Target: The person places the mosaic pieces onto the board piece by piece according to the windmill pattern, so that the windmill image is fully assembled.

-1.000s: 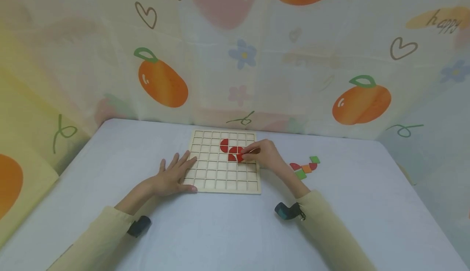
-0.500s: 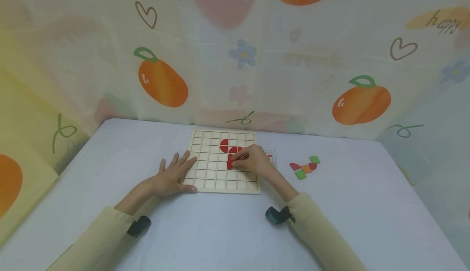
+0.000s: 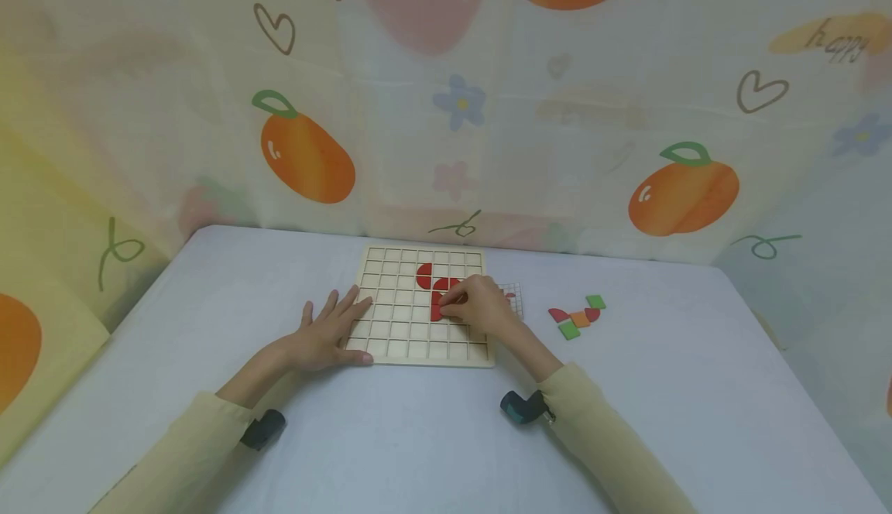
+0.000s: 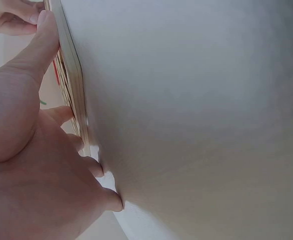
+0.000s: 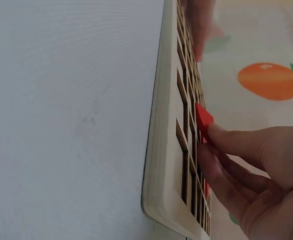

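Observation:
My right hand (image 3: 481,303) pinches a red tile (image 5: 204,119) between thumb and fingers, over a cell of the square wooden grid board (image 3: 404,328). In the right wrist view the tile leans, its lower edge at the grid. Red quarter-round tiles (image 3: 424,276) lie in cells just above, partly covered by this hand. My left hand (image 3: 324,340) rests with fingers spread at the board's left edge. Its thumb touches the front left corner, and in the left wrist view the fingertips (image 4: 97,167) lie along the board's side.
Right of the board lie loose tiles: green ones (image 3: 569,330), an orange square (image 3: 580,319) and red rounded ones (image 3: 559,315). A card with a printed grid (image 3: 516,297) shows partly behind my right hand. A patterned cloth (image 3: 404,150) hangs behind the white table (image 3: 432,429).
My right hand has moved slightly left and toward me, with a red tile now at its fingertips in a nearer cell. The printed card has come into view. My left hand stays put.

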`<move>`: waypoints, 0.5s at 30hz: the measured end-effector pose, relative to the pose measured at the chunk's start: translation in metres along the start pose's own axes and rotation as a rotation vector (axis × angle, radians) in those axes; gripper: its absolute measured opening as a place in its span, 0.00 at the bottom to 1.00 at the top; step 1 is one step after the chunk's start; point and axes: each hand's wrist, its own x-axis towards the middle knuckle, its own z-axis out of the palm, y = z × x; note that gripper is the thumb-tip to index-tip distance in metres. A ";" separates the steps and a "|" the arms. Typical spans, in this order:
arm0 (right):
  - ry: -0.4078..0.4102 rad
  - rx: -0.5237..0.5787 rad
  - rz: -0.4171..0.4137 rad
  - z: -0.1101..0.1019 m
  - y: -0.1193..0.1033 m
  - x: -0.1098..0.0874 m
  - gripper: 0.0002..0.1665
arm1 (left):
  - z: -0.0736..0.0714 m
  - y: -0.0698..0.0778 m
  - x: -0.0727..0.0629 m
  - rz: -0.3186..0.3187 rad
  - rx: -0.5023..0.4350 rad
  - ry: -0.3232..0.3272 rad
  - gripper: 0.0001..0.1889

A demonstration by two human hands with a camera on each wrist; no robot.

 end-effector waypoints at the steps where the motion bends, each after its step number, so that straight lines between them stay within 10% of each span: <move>1: 0.000 -0.004 0.000 0.001 0.000 0.000 0.04 | 0.000 0.000 0.000 0.002 -0.001 0.002 0.53; 15: 0.022 -0.032 0.000 0.002 -0.003 -0.001 0.03 | 0.000 0.002 -0.001 0.000 -0.002 0.002 0.52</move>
